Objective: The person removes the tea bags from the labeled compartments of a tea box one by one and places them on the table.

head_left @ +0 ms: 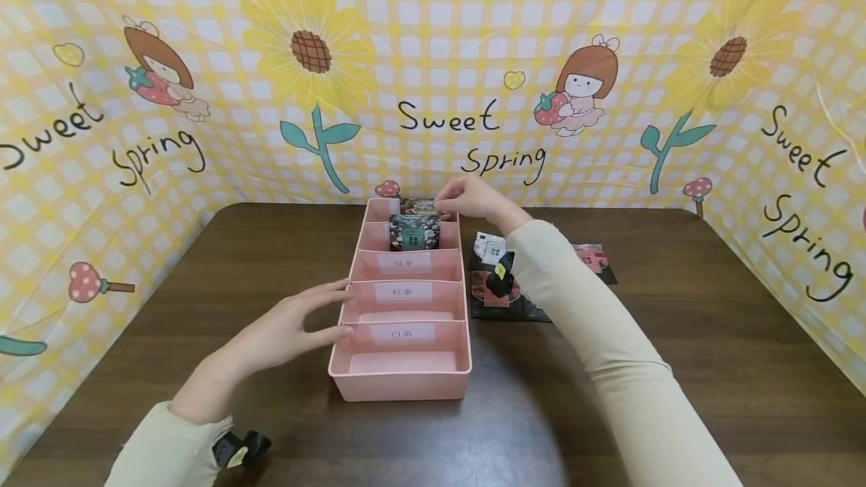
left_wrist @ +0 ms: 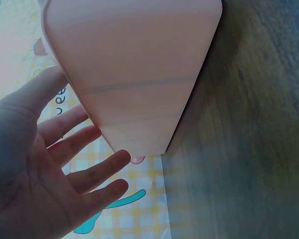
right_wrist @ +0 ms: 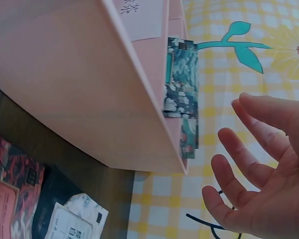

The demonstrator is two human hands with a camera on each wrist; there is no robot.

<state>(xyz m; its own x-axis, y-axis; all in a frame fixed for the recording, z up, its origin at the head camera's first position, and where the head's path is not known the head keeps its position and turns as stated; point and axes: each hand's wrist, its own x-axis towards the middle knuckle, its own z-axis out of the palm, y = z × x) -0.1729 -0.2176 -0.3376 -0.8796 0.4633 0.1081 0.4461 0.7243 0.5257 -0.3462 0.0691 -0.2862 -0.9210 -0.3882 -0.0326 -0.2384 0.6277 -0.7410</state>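
A long pink divided box [head_left: 402, 385] stands on the table, with white paper labels in its front compartments. One tea packet [head_left: 414, 234], dark with a teal label, stands upright in the second compartment from the back; another patterned tea packet [head_left: 422, 207] is in the rearmost one. My right hand [head_left: 473, 198] is over the box's back right corner. In the right wrist view its fingers are loosely bent, apart from the packets and holding nothing. My left hand [head_left: 284, 325] has its fingers spread, thumb and fingertips touching the box's left rim.
Right of the box lie more tea packets: a white-topped one [head_left: 489, 248], a red-labelled one [head_left: 496, 293] and another red one [head_left: 591, 258], partly hidden by the right sleeve. A yellow checked cloth [head_left: 433, 36] hangs behind the wooden table [head_left: 284, 427].
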